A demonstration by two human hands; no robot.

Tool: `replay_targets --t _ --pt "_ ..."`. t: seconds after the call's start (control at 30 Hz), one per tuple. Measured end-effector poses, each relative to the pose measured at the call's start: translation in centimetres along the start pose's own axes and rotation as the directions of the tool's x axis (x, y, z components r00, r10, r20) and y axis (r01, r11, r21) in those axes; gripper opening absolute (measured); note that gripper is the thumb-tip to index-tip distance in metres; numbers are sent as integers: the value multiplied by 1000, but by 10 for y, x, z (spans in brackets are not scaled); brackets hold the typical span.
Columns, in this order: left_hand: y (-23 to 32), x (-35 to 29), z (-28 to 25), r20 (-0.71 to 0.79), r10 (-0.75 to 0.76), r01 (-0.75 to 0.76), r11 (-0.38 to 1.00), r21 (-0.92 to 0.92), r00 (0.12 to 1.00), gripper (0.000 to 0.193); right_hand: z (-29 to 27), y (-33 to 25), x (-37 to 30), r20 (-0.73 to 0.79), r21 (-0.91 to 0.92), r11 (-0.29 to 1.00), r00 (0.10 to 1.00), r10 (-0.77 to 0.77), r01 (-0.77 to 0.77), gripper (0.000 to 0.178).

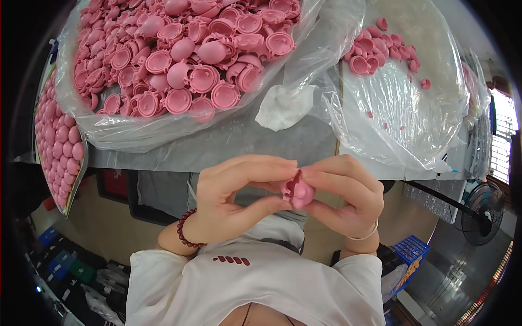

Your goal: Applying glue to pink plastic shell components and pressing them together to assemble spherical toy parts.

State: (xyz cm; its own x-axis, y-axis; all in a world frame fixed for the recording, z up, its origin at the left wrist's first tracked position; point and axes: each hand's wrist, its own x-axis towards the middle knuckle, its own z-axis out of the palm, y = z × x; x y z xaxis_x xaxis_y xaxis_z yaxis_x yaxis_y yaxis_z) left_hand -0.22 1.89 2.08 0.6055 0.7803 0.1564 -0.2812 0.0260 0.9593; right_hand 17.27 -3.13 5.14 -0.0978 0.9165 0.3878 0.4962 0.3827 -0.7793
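A small pink hollow plastic shell [302,194] is held between my two hands, just in front of the table's near edge. It looks rounded, with a gap or notched edge facing my left hand. My left hand [239,190] pinches its left side with thumb and fingertips. From the other side, my right hand [348,190] pinches it with thumb and fingers. Part of the shell is hidden by my fingertips, so I cannot tell whether it is one piece or two halves together.
A big heap of pink half shells [204,79] lies in clear plastic at the back left. Smaller pink pieces [375,49] rest on a plastic sheet [402,119] at right. A white cloth-like piece [285,107] lies between. Rounded pink shells [62,141] fill a tray at far left; a fan [481,212] stands right.
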Motion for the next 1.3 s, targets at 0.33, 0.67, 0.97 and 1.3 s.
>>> replay_targets --t 0.33,0.67,0.97,1.3 --pt "-1 1 1 56 -2 -4 994 106 998 36 4 4 -9 -44 -121 992 999 -31 25 31" --pt "-6 2 0 77 10 -23 987 160 997 38 10 4 -16 -70 -174 984 996 -52 39 39" --pt "-7 5 5 55 32 -38 992 120 998 44 20 3 -28 -113 -212 966 978 -175 149 33" --pt "-11 4 2 2 127 -127 985 116 992 40 25 6 -27 -138 -224 938 945 -298 263 24"
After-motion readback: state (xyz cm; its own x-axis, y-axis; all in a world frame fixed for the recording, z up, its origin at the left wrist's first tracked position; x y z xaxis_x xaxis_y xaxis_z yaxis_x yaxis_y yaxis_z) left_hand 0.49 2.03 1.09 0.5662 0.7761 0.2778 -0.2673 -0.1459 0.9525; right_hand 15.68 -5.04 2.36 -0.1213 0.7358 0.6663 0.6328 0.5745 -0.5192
